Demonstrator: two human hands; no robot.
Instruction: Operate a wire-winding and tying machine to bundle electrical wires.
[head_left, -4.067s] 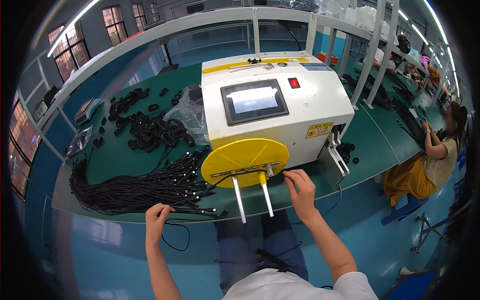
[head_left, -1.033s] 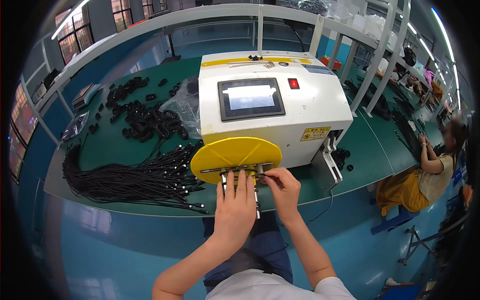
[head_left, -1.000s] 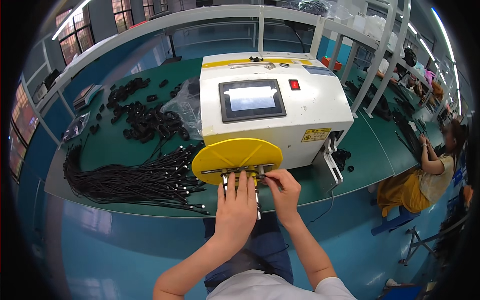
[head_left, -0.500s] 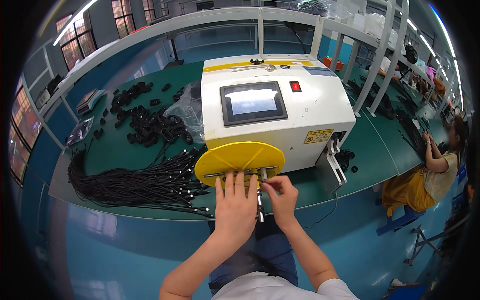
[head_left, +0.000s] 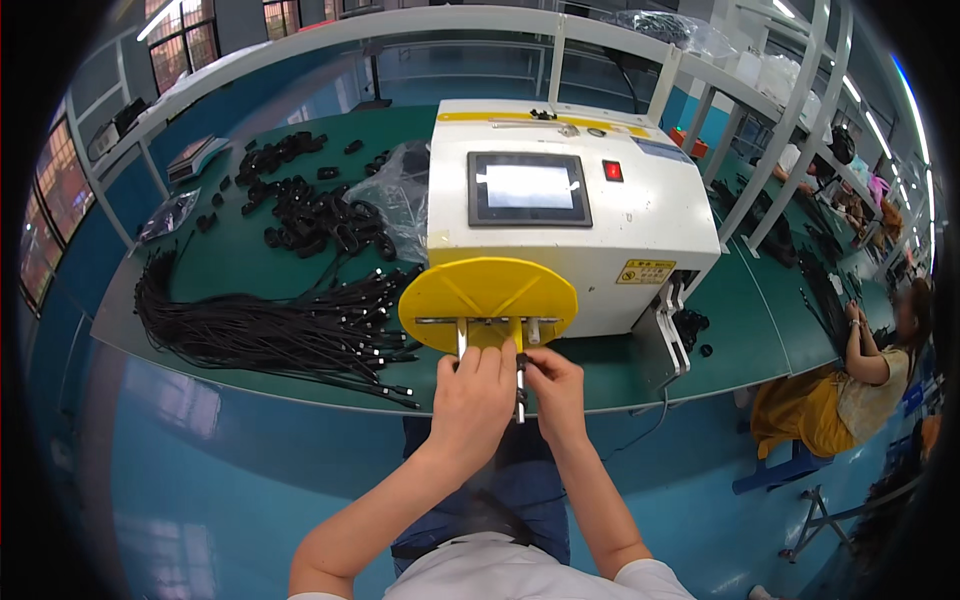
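A yellow disc [head_left: 487, 283] with metal posts faces me on the front of a white machine [head_left: 620, 215]. My left hand [head_left: 470, 408] is closed below the disc, its fingers curled at the posts. Dark bits of a black cable [head_left: 521, 361] show on either side of these fingers; most of it is hidden behind them. Just right of the metal rod [head_left: 520, 403], my right hand [head_left: 556, 392] pinches the cable with thumb and forefinger. A bundle of black cables [head_left: 260, 330] with pale-tipped connectors lies to the left on the green table.
Black plastic pieces [head_left: 310, 210] are heaped behind the cables, beside a clear plastic bag [head_left: 400, 195]. On the machine are a screen [head_left: 528, 188] and a red switch [head_left: 613, 171]. A metal bracket [head_left: 660, 335] juts from its right side. Another person [head_left: 850, 380] sits at the far right.
My left hand's spread fingers have curled in and drawn down from the disc, baring the posts. My right hand stays beside the rod. The whole view has shifted slightly.
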